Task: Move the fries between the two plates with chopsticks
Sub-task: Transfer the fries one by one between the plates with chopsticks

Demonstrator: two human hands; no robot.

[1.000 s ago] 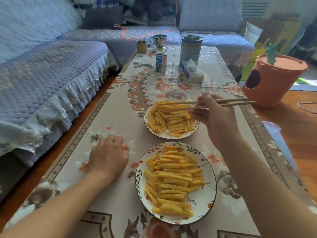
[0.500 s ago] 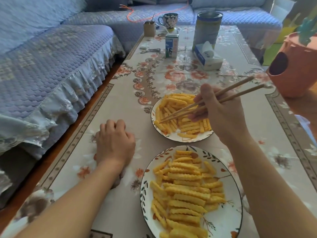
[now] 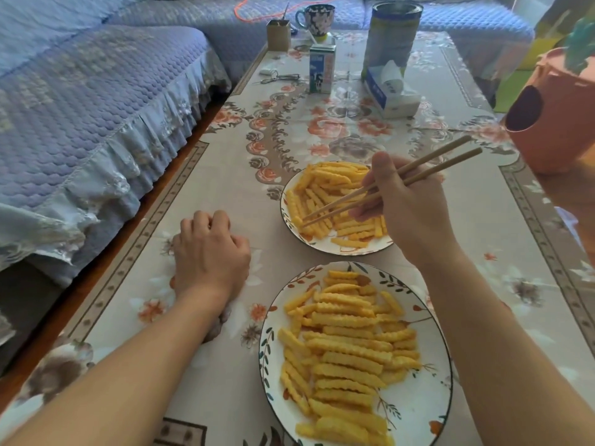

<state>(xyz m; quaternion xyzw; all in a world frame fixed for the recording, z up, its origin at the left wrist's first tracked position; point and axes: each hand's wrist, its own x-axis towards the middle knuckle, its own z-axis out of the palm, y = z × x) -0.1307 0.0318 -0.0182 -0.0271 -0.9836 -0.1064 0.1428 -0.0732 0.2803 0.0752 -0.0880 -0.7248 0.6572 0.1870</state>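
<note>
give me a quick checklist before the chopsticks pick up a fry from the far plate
1. Right hand grips the chopsticks: ok.
2. Tips down among the fries at the left of the far plate: ok.
3. A fry pinched between the tips: cannot tell.
4. Near plate has bare rim space to receive: ok.
5. Left hand rests on the tablecloth, beside both plates: ok.

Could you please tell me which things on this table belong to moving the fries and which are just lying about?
In use:
chopsticks, held in the right hand
far plate of fries
near plate of fries

Lying about:
milk carton
tissue box
tall tin
mug
scissors
left hand, resting idle on the tablecloth
</note>
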